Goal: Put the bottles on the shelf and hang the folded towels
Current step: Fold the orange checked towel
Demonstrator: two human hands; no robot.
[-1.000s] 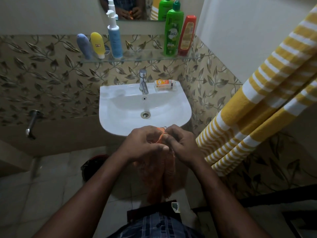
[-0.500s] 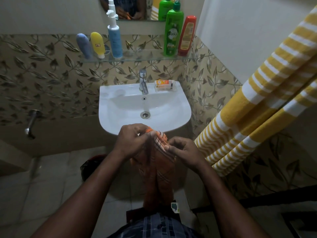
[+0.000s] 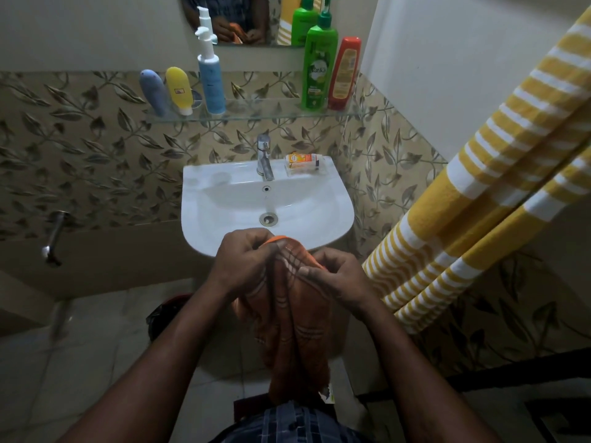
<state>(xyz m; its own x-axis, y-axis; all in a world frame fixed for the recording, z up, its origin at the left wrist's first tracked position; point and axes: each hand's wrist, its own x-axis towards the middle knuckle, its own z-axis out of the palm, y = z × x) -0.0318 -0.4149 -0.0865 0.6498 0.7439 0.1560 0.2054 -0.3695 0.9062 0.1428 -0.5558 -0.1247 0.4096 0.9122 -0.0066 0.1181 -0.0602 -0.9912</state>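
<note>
Left hand [image 3: 244,260] and right hand [image 3: 337,276], slightly apart at frame centre, each pinch the top edge of an orange towel [image 3: 294,330] hanging below the sink [image 3: 217,199].

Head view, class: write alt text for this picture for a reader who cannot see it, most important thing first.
A person's left hand and right hand grip the top edge of an orange towel that hangs down before a white sink. Five bottles stand on a glass shelf above the tap; a yellow-and-white striped towel hangs at right.
</note>
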